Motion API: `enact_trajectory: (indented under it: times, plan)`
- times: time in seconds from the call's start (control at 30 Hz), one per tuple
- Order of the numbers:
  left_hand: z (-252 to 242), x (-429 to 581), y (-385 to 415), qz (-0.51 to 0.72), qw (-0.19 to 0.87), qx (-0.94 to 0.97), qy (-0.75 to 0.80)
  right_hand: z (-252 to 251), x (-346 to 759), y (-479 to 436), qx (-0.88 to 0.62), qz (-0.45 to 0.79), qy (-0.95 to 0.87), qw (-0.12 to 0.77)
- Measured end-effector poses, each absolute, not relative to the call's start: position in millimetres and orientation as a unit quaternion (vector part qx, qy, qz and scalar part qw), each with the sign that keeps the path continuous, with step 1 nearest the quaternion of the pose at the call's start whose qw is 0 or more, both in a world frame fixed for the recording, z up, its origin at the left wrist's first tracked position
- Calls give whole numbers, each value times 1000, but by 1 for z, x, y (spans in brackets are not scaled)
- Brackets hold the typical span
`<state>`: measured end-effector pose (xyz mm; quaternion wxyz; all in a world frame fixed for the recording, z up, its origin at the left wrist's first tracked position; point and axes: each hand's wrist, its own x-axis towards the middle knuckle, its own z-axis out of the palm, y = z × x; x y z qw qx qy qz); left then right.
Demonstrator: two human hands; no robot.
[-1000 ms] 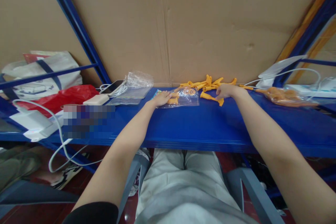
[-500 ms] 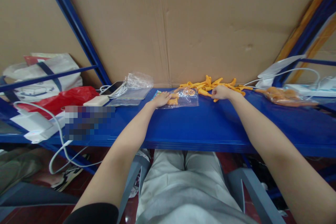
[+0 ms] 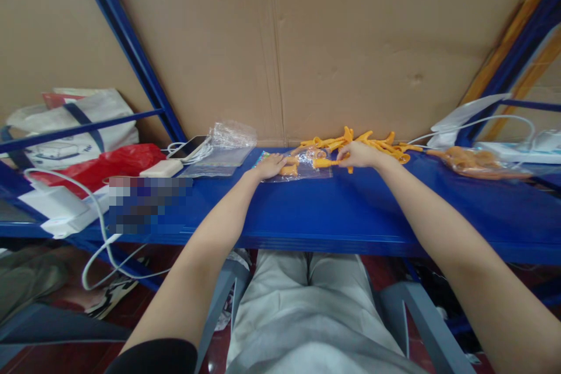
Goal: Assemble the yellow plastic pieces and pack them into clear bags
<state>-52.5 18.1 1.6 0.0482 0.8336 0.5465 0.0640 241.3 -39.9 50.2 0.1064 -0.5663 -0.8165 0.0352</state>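
Note:
My left hand (image 3: 270,167) lies over the left end of a clear plastic bag (image 3: 309,170), its fingers stretched out across the film. Orange plastic parts (image 3: 289,168) show in the bag beside the fingertips. A colourful printed piece (image 3: 262,158) peeks out behind that hand. My right hand (image 3: 352,155) is closed on an orange plastic piece (image 3: 324,163), which points left over the right end of the bag. Whether its tip is inside or on top of the bag I cannot tell. Behind the right hand lies a pile of similar orange pieces (image 3: 385,145), partly covered by the hand.
A filled bag of orange parts (image 3: 477,162) lies on the blue table (image 3: 307,216) at right, near a white power strip (image 3: 521,152). Flat clear bags (image 3: 219,158), a phone (image 3: 189,147), cables and a red bag (image 3: 118,166) are at left. Cardboard (image 3: 280,47) stands behind.
My right hand has moved left from the pile to the bag's right end, bringing an orange piece with it. My left hand has stayed on the bag.

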Motion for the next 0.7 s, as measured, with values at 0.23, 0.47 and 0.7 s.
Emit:
enact_trajectory:
  times: [0.23,0.47,0.7]
  plan:
    - [9,-48,7,44,74,855,512,40,211,-46,-535,18,-831,151]
    - [6,-44,6,101,45,862,495,39,220,-40,-511,37,-833,210]
    - [8,-42,5,107,42,843,526,40,219,-40,-548,17,-806,224]
